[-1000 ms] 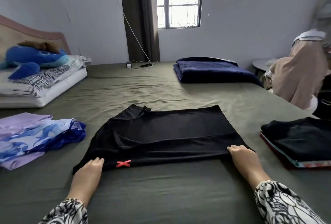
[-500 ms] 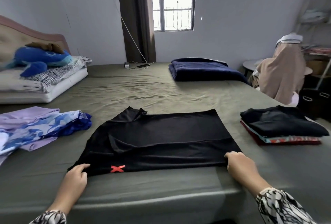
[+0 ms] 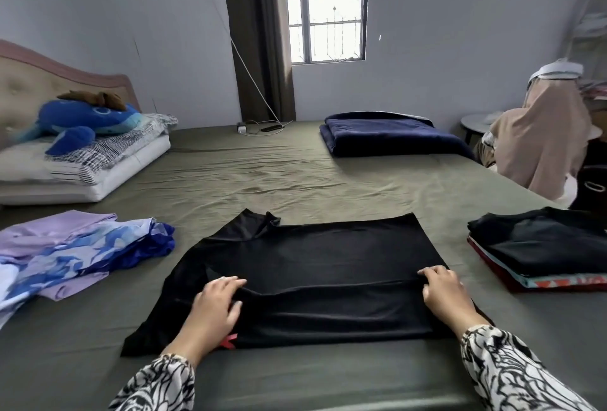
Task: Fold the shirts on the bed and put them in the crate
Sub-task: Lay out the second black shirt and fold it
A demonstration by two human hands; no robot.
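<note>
A black shirt lies half folded on the olive bed sheet in front of me, with a small red mark near its front edge. My left hand rests on the shirt's left-middle part, fingers curled and pinching a crease. At the shirt's right edge, my right hand grips the fabric with bent fingers. A pile of folded shirts, dark on top, sits at the right. Loose purple and blue shirts lie at the left.
A dark bin with a handle stands beside the bed at the far right, next to a beige cloth-draped shape. A folded navy blanket lies at the back, and pillows with a blue plush toy are at the left.
My left hand has left the shirt's near-left corner and moved right and forward onto the shirt. My right hand has slid a little further up the right edge.
</note>
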